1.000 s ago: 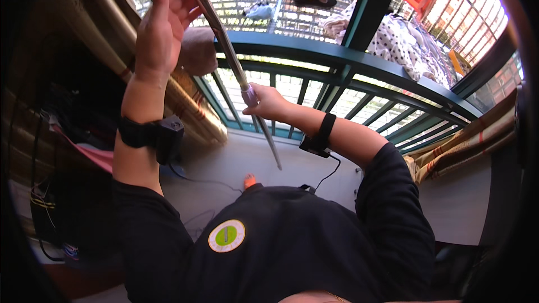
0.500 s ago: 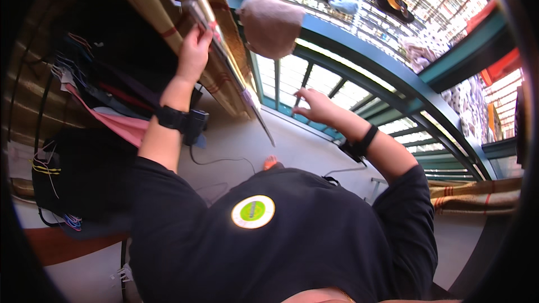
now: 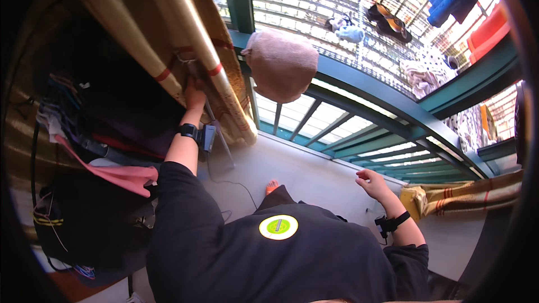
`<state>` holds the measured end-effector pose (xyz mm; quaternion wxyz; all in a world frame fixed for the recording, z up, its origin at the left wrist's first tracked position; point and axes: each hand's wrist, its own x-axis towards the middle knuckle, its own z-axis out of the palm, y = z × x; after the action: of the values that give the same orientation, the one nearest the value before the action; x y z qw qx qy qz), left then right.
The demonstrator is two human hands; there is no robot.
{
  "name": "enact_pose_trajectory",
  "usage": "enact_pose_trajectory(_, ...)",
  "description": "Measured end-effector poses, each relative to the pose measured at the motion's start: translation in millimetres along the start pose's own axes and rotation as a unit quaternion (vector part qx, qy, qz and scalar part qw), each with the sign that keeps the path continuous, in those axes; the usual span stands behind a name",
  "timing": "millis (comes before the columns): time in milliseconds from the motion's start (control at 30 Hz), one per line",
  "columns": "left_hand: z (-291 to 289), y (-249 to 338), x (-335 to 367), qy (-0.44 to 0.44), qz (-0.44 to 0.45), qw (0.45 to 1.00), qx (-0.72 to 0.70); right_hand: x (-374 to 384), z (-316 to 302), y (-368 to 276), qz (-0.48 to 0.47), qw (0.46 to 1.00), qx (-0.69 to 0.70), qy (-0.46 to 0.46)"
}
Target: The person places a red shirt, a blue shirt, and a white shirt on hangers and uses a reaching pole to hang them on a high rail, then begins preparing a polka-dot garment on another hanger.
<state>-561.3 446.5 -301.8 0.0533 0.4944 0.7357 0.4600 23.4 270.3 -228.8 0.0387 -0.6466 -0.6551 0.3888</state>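
Observation:
A slim metal clothes pole (image 3: 223,141) leans beside the curtain at the left, its lower end near the floor. My left hand (image 3: 195,96) is closed around its upper part, and a pale hooked or forked head (image 3: 187,59) shows just above the fingers. Beige curtain (image 3: 163,28) with red bands hangs right behind that hand; some finger detail is in shadow. Out to the right, my right hand (image 3: 375,184) is in the air over the floor, holding nothing, its fingers loosely bent and apart. Each wrist wears a black strap with a small device.
A pinkish-brown cloth (image 3: 283,64) hangs over the green window frame (image 3: 387,101), with bars below it. Dark clothes and a pink garment (image 3: 120,178) hang at the left. Shoes (image 3: 389,22) and laundry lie outside on a grille. A thin cable (image 3: 238,184) crosses the floor.
My left hand has lowered the pole and moved it in against the curtain. My right hand has swung away from the window bars, to the right and nearer to me.

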Motion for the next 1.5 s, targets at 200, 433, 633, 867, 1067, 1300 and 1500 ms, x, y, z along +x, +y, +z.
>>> enact_pose_trajectory(200, 14.2, -28.8, 22.1, -0.03, -0.031, 0.999, -0.019, -35.3, 8.6, 19.9, 0.064, 0.994, 0.076, 0.041)
enact_pose_trajectory(433, 6.2, 16.6, 26.2, -0.013, 0.014, 0.997, -0.071, -59.3, 11.4, 29.1, 0.098, 0.987, 0.107, 0.074)
enact_pose_trajectory(633, 12.0, -33.8, 3.6, 0.04, -0.028, 0.998, -0.037, -77.3, 4.3, 50.8, 0.081, 0.987, 0.112, 0.083)
enact_pose_trajectory(867, 15.9, 44.6, -97.7, 0.114, -0.184, 0.886, -0.41, -101.9, -17.3, 106.9, 0.012, 0.988, 0.103, 0.116)
enact_pose_trajectory(1067, 53.2, 225.3, -220.3, -0.003, -0.185, 0.886, -0.424, -171.9, -52.4, 177.9, -0.019, 0.98, 0.128, 0.151)
enact_pose_trajectory(1300, 116.0, 483.1, -327.6, -0.338, 0.036, 0.801, -0.493, -256.4, -70.2, 280.7, 0.067, 0.934, 0.286, 0.202)
enact_pose_trajectory(1500, 172.3, 636.8, -349.0, -0.526, 0.174, 0.729, -0.402, -285.2, -81.4, 309.3, 0.078, 0.906, 0.33, 0.252)
